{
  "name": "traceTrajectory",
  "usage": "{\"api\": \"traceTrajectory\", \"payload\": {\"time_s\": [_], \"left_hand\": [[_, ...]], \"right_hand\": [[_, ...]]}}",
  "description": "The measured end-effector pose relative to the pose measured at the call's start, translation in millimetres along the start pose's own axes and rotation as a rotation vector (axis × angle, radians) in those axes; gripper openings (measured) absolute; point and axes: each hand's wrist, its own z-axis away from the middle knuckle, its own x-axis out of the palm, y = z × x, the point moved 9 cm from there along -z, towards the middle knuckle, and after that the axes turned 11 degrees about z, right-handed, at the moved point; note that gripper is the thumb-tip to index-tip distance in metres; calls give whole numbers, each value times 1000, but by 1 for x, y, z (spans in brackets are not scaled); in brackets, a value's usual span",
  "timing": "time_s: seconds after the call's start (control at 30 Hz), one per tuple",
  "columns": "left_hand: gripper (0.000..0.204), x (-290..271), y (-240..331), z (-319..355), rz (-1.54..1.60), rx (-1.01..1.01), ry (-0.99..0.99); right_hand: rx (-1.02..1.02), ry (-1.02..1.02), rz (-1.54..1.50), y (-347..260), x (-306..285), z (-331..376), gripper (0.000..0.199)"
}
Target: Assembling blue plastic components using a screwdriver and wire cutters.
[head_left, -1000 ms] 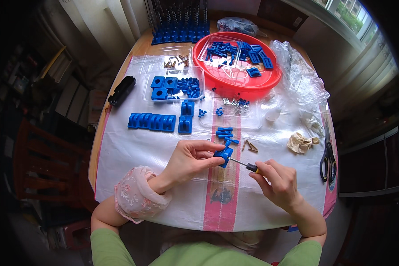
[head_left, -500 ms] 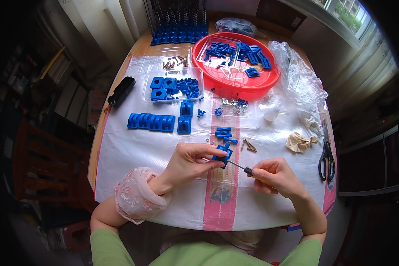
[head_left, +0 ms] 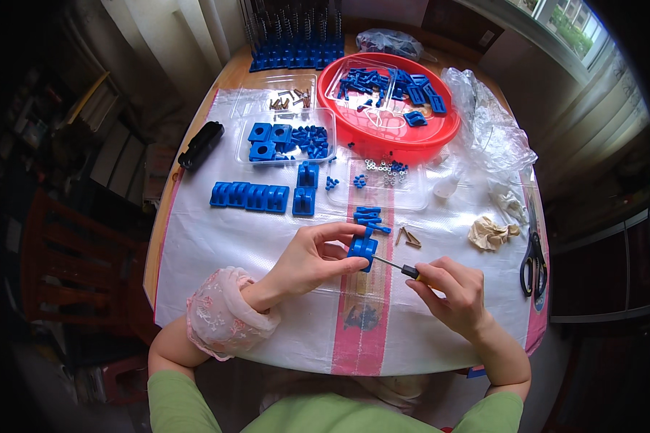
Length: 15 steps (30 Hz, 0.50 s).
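Note:
My left hand (head_left: pixel 312 258) pinches a small blue plastic block (head_left: pixel 362 250) just above the table, near the front middle. My right hand (head_left: pixel 451 291) grips a screwdriver (head_left: pixel 401 268) with a dark handle; its thin shaft points left and its tip meets the side of the blue block. A few loose blue pieces (head_left: pixel 369 214) and brown screws (head_left: pixel 408 237) lie just behind the block on the white woven sheet (head_left: pixel 217 245).
A red basin (head_left: pixel 440 133) with blue parts stands at the back right. Clear trays hold blue blocks (head_left: pixel 282 137) and small nuts (head_left: pixel 386 172). A row of blue blocks (head_left: pixel 250 195), a black case (head_left: pixel 201 143), crumpled plastic bag (head_left: pixel 491 130), scissors (head_left: pixel 533 260) lie around.
The block and screwdriver stay joined; both hands have shifted slightly, with my right hand edging a little nearer the block.

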Motion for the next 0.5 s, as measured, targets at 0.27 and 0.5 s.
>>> {"api": "traceTrajectory", "payload": {"time_s": [0.27,0.5], "left_hand": [[38,0,-5,0,37,-5,-6],[35,1,-5,-2,35,18,-26]], "right_hand": [[172,-107,-195,17,16,6,23],[50,-62,90,3,1,-4,24]]}}
